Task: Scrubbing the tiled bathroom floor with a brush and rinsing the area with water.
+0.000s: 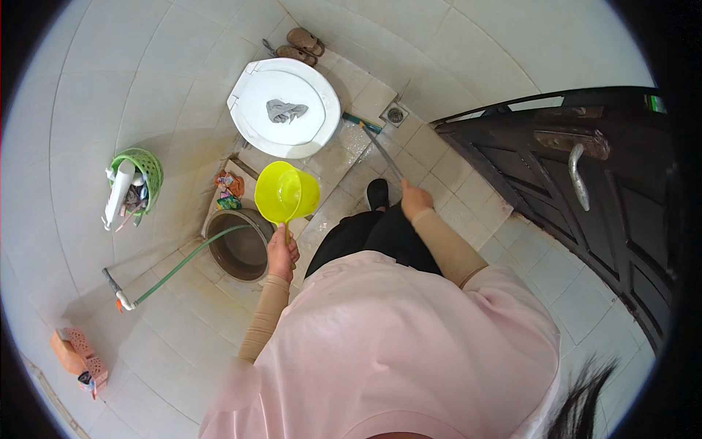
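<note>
My left hand (282,255) grips the handle of a yellow-green plastic water dipper (286,192), held beside a large round water tub (241,245). A green hose (186,260) runs from a wall tap (126,300) into the tub. My right hand (417,200) is closed around the handle of a floor brush (363,122), whose green-blue head rests on the wet tiles to the right of the toilet. The toilet's white lid (263,77) is down, with a crumpled grey cloth (286,111) lying on it.
A floor drain (395,114) lies right of the brush head. Brown clogs (305,41) stand behind the toilet. A green basket (153,170) and a pink holder (82,343) hang on the walls. Small packets (228,203) lie by the tub. A dark door (554,181) stands at the right.
</note>
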{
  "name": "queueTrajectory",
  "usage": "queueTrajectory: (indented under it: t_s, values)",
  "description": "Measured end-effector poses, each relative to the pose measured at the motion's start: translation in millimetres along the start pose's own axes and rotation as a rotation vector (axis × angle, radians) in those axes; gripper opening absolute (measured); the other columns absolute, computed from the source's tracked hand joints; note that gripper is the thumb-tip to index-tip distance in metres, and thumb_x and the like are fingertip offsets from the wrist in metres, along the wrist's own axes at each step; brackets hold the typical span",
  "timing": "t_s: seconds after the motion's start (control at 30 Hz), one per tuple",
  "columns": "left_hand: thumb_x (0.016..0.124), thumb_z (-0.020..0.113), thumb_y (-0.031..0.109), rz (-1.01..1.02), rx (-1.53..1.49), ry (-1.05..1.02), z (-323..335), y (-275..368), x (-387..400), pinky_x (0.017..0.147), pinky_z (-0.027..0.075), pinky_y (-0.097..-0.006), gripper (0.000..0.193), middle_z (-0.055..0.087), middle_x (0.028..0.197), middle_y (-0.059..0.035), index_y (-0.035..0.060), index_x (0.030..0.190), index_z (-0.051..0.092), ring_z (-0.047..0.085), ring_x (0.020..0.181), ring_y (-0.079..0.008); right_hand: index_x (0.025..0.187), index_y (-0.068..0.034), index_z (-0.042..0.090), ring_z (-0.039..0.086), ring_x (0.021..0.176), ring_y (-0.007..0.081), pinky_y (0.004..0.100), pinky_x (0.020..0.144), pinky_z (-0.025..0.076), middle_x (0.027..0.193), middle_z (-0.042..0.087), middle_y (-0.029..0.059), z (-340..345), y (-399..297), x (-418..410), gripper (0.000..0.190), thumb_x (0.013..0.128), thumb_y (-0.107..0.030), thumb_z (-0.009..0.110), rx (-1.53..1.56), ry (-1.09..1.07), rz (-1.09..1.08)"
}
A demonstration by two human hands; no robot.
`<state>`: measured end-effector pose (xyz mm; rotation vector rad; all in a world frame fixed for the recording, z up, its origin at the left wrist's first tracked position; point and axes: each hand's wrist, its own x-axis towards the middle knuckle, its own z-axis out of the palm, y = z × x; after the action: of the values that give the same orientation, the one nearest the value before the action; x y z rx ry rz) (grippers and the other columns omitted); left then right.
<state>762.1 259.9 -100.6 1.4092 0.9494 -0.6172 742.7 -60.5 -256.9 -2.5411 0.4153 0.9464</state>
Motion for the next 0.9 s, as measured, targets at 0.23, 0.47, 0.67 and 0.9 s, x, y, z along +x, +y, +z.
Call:
queueTrajectory:
  t_s: [0.23, 0.47, 0.67, 0.9]
  values:
    - [0.092, 0.044, 0.041, 0.014, 0.006, 0.081, 1.8, -3.5, -7.1, 0.037, 0.019, -0.0205, 0.032, 0.032, 0.051, 0.0056, 0.0124, 0.079, 0.045, 0.024, 0.039, -0.0044, 0.123, -0.005, 0.042, 0.060, 0.092, 0.0358, 0.0452, 0.079, 0.047, 0.098, 0.062, 0.0217, -64.5, 10.0, 97.6, 0.035, 0.092, -0.017, 0.031, 0.072, 0.196, 0.069]
    - [0.092, 0.045, 0.043, -0.026, -0.098, 0.106, 25.1, -1.8, -19.3, 0.037, 0.020, -0.0204, 0.033, 0.031, 0.051, 0.0055, 0.0120, 0.079, 0.044, 0.025, 0.039, -0.0046, 0.130, -0.007, 0.038, 0.058, 0.094, 0.0373, 0.0462, 0.079, 0.046, 0.100, 0.060, 0.0229, -56.2, -9.7, 64.7, 0.041, 0.090, -0.012, 0.033, 0.030, -0.072, -0.069]
    - [0.092, 0.044, 0.043, 0.001, -0.187, 0.172, 46.7, 2.9, -27.2, 0.036, 0.019, -0.0209, 0.034, 0.031, 0.051, 0.0054, 0.0116, 0.078, 0.044, 0.024, 0.039, -0.0046, 0.127, -0.004, 0.039, 0.058, 0.098, 0.0363, 0.0458, 0.083, 0.045, 0.107, 0.058, 0.0244, -128.7, -0.8, 154.6, 0.038, 0.093, -0.016, 0.030, 0.057, 0.027, 0.013]
    - [0.092, 0.044, 0.043, 0.000, -0.337, 0.271, 68.9, -6.2, -44.7, 0.037, 0.020, -0.0210, 0.034, 0.031, 0.050, 0.0051, 0.0115, 0.078, 0.045, 0.025, 0.039, -0.0054, 0.129, -0.004, 0.036, 0.054, 0.106, 0.0371, 0.0446, 0.089, 0.042, 0.111, 0.056, 0.0247, -104.9, -56.1, 158.1, 0.040, 0.092, -0.016, 0.029, 0.088, -0.116, -0.048]
